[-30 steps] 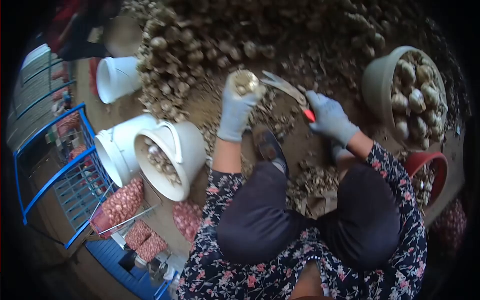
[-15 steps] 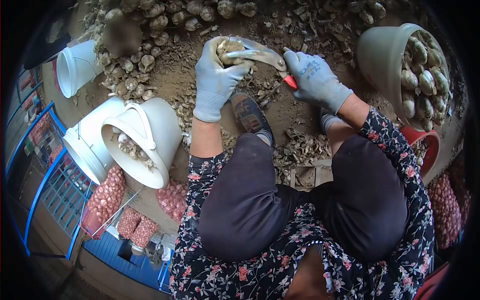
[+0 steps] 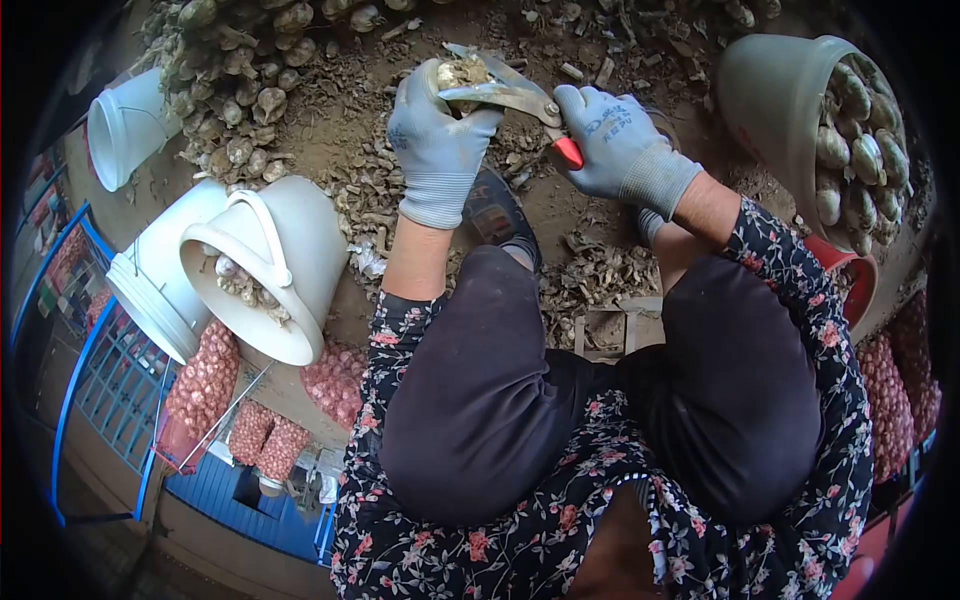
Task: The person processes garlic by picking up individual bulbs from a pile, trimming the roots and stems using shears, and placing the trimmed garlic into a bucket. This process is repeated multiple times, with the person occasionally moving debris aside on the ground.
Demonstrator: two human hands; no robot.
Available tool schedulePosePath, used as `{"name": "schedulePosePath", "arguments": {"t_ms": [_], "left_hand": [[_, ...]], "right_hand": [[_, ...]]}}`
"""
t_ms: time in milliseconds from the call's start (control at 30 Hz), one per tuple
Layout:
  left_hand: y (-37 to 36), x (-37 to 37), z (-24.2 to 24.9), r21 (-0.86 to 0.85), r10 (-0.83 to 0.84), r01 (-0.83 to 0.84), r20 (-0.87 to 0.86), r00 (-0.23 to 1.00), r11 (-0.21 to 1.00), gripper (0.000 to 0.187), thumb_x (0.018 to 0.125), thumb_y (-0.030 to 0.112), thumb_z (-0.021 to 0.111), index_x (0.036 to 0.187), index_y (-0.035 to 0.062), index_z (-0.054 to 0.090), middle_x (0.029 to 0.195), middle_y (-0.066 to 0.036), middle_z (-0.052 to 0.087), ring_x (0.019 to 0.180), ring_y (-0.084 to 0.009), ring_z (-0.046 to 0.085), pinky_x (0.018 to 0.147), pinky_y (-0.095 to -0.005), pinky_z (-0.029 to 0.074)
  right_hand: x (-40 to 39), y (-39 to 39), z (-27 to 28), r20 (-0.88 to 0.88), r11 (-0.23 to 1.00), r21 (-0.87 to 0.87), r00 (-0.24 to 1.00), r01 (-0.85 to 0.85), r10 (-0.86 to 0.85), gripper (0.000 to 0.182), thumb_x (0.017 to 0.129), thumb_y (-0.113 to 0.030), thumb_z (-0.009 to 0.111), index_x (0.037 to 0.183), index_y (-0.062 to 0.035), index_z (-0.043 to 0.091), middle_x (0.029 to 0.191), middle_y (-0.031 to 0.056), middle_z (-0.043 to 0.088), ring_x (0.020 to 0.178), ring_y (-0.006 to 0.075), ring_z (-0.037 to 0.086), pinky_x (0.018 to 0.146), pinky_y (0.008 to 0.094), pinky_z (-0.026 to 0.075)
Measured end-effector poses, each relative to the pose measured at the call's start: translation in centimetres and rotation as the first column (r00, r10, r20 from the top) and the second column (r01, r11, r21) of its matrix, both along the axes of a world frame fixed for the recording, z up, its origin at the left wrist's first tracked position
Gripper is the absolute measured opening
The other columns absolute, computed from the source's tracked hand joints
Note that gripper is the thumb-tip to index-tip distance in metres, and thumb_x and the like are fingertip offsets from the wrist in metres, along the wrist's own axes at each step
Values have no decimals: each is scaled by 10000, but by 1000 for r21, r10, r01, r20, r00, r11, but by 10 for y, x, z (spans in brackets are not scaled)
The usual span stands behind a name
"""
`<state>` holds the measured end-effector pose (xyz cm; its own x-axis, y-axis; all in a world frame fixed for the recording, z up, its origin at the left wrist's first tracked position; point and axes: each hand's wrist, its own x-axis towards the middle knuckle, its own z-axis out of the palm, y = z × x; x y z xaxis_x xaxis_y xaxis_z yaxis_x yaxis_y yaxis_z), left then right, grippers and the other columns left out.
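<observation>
My left hand (image 3: pixel 440 135), in a grey glove, is wrapped round a garlic bulb (image 3: pixel 462 74) at the top centre. Metal shears (image 3: pixel 520 98) reach across from the right, their blades on either side of the bulb. Their red handle (image 3: pixel 568 152) is in my right hand (image 3: pixel 612 140), also gloved, whose fingers are closed round it. Both hands are above the dirt floor, in front of my knees.
Garlic bulbs (image 3: pixel 240 80) are heaped at the upper left. White buckets (image 3: pixel 300 250) lean at the left, one holding garlic. A grey bucket (image 3: pixel 770 100) full of garlic tilts at the right, near a red bucket (image 3: pixel 862 290). Net bags (image 3: pixel 205 380) stand lower left.
The view has shifted slightly, so the buckets at the left sit further left. Both hands have risen a little in the frame, and the shears now lie at a changed angle around the bulb.
</observation>
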<state>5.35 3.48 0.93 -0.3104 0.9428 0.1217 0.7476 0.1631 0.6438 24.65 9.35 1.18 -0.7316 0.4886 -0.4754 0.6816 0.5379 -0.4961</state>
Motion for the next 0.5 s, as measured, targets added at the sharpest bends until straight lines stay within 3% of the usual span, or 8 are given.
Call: {"name": "schedulePosePath", "arguments": {"t_ms": [67,133,233,267,333,367,433,500], "left_hand": [[1,-1,3,91,-29,31,-16,999,995,492,580,148,821,1008,19,613,866,-102,650,772,-245,653,718,-312,520],[2,-5,6,15,-54,54,-16,998,998,489,581,143,818,1008,18,615,863,-101,651,763,-229,652,711,-305,520],[-5,-4,1,-24,-79,80,53,995,996,446,615,127,816,1010,31,632,859,-88,660,738,-186,647,684,-283,522],[-7,-2,0,-92,18,18,377,926,996,423,647,123,811,1024,43,635,856,-82,664,738,-178,649,676,-270,522],[-12,-10,-5,-233,152,63,793,590,970,378,752,101,767,1095,69,611,947,-89,663,781,-181,652,683,-264,529],[-15,-12,-11,-231,153,58,791,593,971,378,752,101,767,1095,69,611,947,-89,663,781,-181,652,683,-264,529],[-15,-17,-19,-200,201,-39,980,12,979,384,782,64,725,1133,55,567,1040,-101,639,825,-181,639,691,-287,525],[-16,-19,-26,-208,205,-36,976,-71,977,372,810,120,704,1137,45,544,1082,-101,602,821,-175,594,666,-292,503]], "right_hand": [[1,1,0,-9,1000,17,1000,-5,5,434,814,-284,591,1111,-17,420,1005,184,598,976,323,607,835,448,458],[3,2,-4,-11,999,30,1000,-12,12,429,802,-264,602,1102,-18,420,982,187,610,962,328,615,821,446,469],[11,4,-15,4,983,-152,995,104,-104,359,781,-193,613,1029,-18,420,842,218,634,897,374,631,782,441,495],[18,2,-25,17,984,-144,994,109,-108,335,786,-194,609,1010,-18,433,849,224,631,903,377,626,779,449,488],[29,0,-34,24,985,-132,994,107,-105,312,791,-196,605,990,-17,445,855,229,627,908,380,622,776,456,480],[32,-2,-33,-50,961,-208,979,182,-197,299,795,-213,612,962,-14,465,853,230,622,879,386,620,764,448,476],[36,1,-28,-129,930,-280,951,239,-283,290,798,-230,619,934,-12,485,852,231,618,850,393,618,752,440,472],[40,3,-19,-92,853,-474,952,217,-293,333,802,-291,643,902,-1,513,837,226,604,792,374,605,742,411,465]]}}
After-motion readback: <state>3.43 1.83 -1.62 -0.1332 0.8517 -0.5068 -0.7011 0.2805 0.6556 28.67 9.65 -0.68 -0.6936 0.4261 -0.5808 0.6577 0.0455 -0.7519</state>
